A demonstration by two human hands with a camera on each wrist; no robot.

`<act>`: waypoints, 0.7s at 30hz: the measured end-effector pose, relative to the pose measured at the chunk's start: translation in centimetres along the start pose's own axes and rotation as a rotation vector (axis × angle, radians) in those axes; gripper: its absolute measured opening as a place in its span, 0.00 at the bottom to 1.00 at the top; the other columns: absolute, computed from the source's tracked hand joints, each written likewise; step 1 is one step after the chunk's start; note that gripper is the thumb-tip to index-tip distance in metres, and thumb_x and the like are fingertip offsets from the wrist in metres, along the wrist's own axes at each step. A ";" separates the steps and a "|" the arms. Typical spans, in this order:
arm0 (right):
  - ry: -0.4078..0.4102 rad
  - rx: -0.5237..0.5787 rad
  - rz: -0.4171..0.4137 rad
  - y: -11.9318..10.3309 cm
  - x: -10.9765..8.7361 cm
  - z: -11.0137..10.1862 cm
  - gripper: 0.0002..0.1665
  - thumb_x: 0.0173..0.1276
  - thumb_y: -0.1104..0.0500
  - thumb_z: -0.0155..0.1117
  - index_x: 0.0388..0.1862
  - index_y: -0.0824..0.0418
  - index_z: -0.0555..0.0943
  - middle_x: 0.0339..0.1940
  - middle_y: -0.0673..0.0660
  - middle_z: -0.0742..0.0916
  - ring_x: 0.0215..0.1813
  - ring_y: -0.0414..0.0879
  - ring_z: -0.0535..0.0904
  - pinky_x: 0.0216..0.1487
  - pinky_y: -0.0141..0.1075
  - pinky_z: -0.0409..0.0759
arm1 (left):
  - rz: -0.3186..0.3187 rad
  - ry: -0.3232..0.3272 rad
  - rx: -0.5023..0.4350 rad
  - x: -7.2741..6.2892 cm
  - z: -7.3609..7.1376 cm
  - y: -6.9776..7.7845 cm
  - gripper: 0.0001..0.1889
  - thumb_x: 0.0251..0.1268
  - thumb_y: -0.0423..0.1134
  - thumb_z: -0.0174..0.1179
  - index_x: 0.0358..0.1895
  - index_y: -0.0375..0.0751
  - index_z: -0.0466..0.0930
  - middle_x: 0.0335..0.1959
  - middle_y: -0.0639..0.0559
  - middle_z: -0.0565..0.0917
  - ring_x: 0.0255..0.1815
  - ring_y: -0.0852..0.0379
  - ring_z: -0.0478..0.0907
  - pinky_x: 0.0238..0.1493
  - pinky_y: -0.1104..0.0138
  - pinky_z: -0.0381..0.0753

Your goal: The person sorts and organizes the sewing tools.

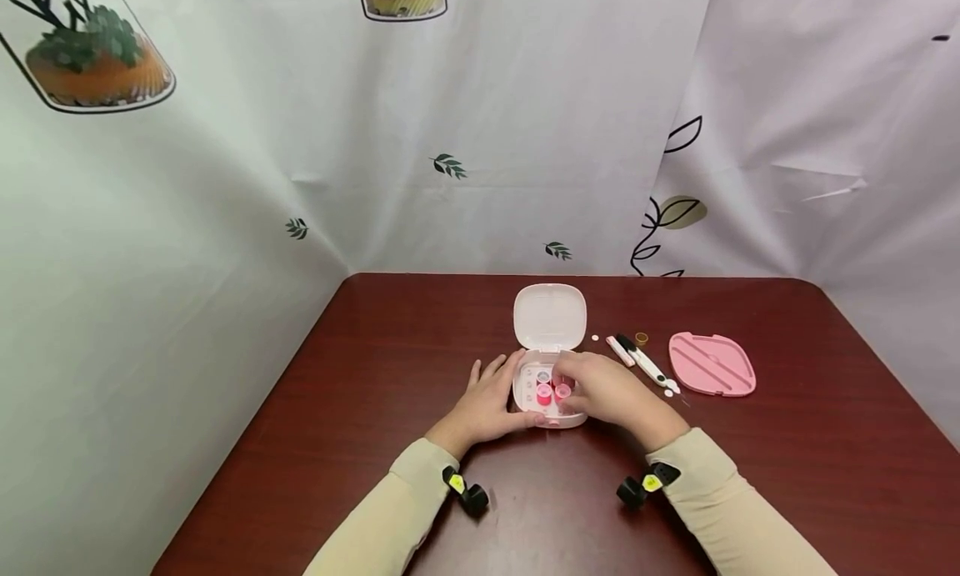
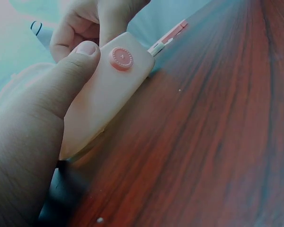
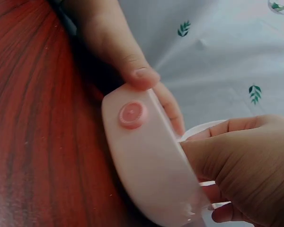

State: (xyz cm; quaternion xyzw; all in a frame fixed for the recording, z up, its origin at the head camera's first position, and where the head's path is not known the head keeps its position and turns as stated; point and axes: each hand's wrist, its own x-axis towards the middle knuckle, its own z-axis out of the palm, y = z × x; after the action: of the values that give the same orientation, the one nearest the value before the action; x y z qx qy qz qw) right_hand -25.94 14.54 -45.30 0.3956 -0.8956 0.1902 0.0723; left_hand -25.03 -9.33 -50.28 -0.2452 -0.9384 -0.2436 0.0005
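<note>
A small pale pink sewing box (image 1: 528,403) lies on the table with its translucent lid (image 1: 550,316) raised at the back. Several thread spools, among them a pink spool (image 1: 543,394), stand inside. My left hand (image 1: 491,401) holds the box from the left, its thumb on the front edge near the round pink button (image 2: 121,58). From the right, my right hand (image 1: 611,395) reaches into the box, finger and thumb around another pink spool (image 1: 562,390). In the right wrist view, the box wall (image 3: 146,161) hides those fingertips.
Right of the box lie a white tool with a black end (image 1: 641,361), a pink-and-white piece (image 1: 619,351), a yellowish ring (image 1: 641,339) and small white bits (image 1: 669,392). Farther right is a pink tray-like insert (image 1: 712,364). A printed cloth (image 1: 487,217) hangs behind the table.
</note>
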 end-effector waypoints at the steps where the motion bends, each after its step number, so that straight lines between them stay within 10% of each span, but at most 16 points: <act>1: 0.003 -0.009 -0.002 0.0 0.0 0.1 0.18 0.50 0.60 0.81 0.35 0.53 0.79 0.31 0.46 0.78 0.33 0.40 0.72 0.37 0.36 0.73 | 0.000 0.002 0.003 0.0 0.0 0.0 0.56 0.54 0.75 0.61 0.82 0.53 0.47 0.79 0.54 0.61 0.79 0.44 0.55 0.75 0.37 0.40; 21: 0.016 -0.072 0.070 0.0 0.0 0.4 0.19 0.49 0.55 0.83 0.35 0.47 0.81 0.30 0.42 0.78 0.31 0.40 0.73 0.33 0.36 0.72 | -0.010 -0.017 0.006 0.0 -0.1 0.1 0.56 0.55 0.75 0.60 0.82 0.56 0.46 0.81 0.57 0.58 0.80 0.45 0.53 0.76 0.37 0.39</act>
State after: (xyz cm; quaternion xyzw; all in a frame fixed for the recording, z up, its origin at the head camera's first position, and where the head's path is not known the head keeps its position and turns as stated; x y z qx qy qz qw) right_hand -25.94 14.31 -45.69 0.3598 -0.9145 0.1635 0.0869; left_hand -25.01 -9.29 -50.13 -0.2425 -0.9403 -0.2387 -0.0082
